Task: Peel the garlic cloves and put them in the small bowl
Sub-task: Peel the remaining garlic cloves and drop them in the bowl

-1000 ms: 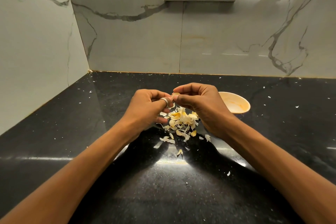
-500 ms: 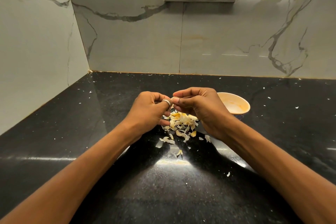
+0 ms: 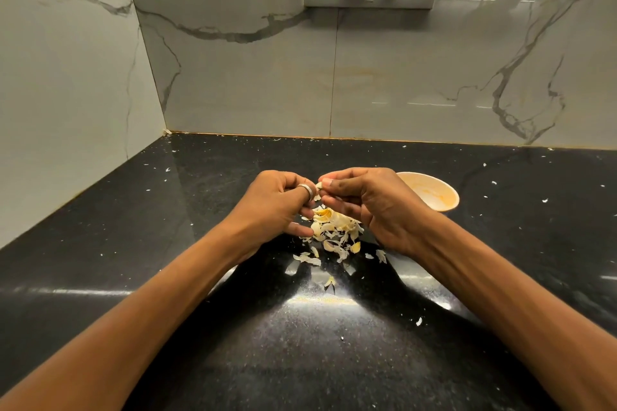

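The two hands are close together above the tabletop (image 3: 334, 360), their fingertips meeting; the left hand (image 3: 273, 207), with a ring (image 3: 309, 189) on one finger, and the right hand (image 3: 370, 207) both pinch a small pale garlic clove (image 3: 319, 186) between curled fingers; the clove is mostly hidden by the fingertips, so how much skin is on it I cannot tell; just under the hands lies a loose pile of garlic skins (image 3: 334, 230), with some flakes scattered toward the wrists; the small bowl (image 3: 444, 200) stands on the tabletop just behind the right hand and to its right side, partly covered by it; its inside looks yellowish, and what it holds I cannot tell.
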`<state>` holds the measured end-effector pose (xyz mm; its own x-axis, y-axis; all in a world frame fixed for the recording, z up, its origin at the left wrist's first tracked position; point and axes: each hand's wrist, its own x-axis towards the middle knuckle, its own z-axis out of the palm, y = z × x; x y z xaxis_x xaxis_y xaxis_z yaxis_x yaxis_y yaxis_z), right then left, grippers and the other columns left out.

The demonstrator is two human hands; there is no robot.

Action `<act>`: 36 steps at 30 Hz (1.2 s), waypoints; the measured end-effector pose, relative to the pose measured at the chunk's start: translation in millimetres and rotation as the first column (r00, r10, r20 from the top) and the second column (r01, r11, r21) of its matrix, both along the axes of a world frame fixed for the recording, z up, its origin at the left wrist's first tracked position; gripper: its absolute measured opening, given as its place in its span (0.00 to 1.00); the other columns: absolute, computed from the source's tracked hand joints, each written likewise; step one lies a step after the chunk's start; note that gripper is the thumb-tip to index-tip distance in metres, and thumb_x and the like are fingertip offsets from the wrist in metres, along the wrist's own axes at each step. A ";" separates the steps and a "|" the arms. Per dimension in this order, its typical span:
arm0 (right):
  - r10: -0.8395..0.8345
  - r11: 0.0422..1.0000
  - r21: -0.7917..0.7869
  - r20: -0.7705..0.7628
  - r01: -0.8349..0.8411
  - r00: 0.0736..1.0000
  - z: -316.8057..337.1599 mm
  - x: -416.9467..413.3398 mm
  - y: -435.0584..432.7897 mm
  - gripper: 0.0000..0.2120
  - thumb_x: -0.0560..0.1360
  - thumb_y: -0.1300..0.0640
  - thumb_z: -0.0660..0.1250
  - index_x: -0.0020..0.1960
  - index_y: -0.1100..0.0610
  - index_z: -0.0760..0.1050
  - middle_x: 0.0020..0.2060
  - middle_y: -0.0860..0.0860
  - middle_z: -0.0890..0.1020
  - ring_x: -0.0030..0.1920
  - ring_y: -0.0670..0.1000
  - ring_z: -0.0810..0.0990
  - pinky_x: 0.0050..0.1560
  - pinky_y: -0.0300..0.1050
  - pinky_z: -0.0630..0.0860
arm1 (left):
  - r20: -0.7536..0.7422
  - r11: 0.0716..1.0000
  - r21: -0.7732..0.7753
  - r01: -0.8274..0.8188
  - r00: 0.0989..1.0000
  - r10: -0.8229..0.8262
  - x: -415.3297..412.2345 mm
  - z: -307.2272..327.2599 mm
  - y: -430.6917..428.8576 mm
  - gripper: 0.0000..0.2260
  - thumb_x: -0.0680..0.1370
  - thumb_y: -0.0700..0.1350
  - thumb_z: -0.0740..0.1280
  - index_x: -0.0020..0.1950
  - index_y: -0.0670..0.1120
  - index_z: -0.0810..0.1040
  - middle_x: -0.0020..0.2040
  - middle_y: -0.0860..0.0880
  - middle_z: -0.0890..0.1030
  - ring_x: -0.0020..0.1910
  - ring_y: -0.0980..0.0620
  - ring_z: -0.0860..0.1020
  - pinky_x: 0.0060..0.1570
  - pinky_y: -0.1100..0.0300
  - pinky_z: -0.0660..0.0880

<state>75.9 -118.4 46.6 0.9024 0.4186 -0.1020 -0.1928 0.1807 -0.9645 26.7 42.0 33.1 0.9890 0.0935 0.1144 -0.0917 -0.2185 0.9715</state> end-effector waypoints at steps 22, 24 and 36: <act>0.021 0.997 0.082 -0.042 -0.018 0.999 7.6 -1.4 -9.0 0.07 0.76 0.69 0.68 0.51 0.66 0.83 0.42 0.57 0.84 0.40 0.48 0.83 0.36 0.34 0.79 | -0.006 0.992 0.049 -0.116 0.993 0.116 8.7 -4.0 8.6 0.06 0.81 0.43 0.67 0.49 0.41 0.81 0.43 0.43 0.80 0.38 0.54 0.80 0.35 0.56 0.81; 0.004 0.999 0.046 -0.011 -0.004 1.000 6.7 -0.6 -7.1 0.07 0.76 0.69 0.68 0.53 0.68 0.82 0.42 0.57 0.83 0.39 0.48 0.82 0.35 0.34 0.79 | 0.056 0.987 0.093 -0.127 0.991 0.123 6.5 -3.6 8.8 0.02 0.79 0.40 0.69 0.50 0.44 0.82 0.44 0.45 0.82 0.39 0.54 0.80 0.35 0.55 0.82; 0.015 0.995 -0.103 0.151 0.001 0.988 -3.4 5.6 -3.6 0.04 0.76 0.71 0.69 0.48 0.66 0.82 0.40 0.58 0.85 0.40 0.49 0.84 0.42 0.37 0.82 | 0.476 0.871 0.414 -0.264 0.879 0.040 2.9 -8.6 3.7 0.05 0.75 0.43 0.75 0.50 0.46 0.87 0.34 0.61 0.80 0.30 0.67 0.78 0.33 0.75 0.72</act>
